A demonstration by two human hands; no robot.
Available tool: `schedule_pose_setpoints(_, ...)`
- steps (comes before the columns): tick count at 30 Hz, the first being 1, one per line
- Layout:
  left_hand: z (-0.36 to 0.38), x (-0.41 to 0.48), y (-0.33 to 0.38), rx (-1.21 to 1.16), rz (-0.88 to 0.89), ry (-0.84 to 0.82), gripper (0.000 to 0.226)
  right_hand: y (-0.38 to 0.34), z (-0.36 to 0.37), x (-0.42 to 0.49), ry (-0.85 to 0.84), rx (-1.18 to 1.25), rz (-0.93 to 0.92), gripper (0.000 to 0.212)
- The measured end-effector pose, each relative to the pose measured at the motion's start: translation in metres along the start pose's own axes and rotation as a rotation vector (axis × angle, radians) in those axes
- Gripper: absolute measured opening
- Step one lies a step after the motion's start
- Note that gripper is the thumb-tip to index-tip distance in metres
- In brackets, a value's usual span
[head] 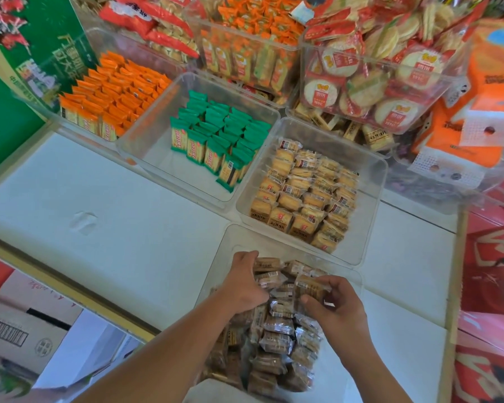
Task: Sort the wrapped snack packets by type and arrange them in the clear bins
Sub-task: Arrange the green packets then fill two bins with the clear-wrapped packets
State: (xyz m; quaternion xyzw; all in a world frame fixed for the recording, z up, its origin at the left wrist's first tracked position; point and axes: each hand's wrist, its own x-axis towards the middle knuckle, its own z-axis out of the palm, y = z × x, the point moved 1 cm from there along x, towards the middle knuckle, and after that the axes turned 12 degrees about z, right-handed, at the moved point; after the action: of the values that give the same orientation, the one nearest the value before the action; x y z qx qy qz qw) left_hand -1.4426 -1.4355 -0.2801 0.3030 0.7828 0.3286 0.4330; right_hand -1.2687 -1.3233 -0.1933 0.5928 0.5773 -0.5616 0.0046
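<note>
Clear bin (222, 258), 6 o'clock: right hand (336, 311) pinches tan packet (310, 287); left hand (245, 283) buried among loose packets (277, 340), grip unclear.

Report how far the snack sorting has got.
Done: orange packets, green packets and tan biscuit packets stand in neat rows. In hand: the right hand pinches a packet in the nearest bin, the left hand touching others. Left: that bin's loose heap.
</note>
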Motion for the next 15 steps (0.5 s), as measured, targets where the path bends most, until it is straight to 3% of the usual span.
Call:
schedule_pose_setpoints(2,0.001,0.001,0.001,0.117,0.061,-0.038,0.104,-0.001,0.0,0.0,-0.002,0.001,0.002,0.037)
schedule_pose_setpoints(5,-0.002,0.0,0.005,0.254,0.128,0.034,0.082,0.0,0.001,0.0,-0.003,-0.005,0.01,0.037)
schedule_pose_setpoints(15,-0.017,-0.006,-0.001,0.227,0.242,0.176,0.067,0.001,0.005,0.002,-0.022,-0.01,-0.005,0.037)
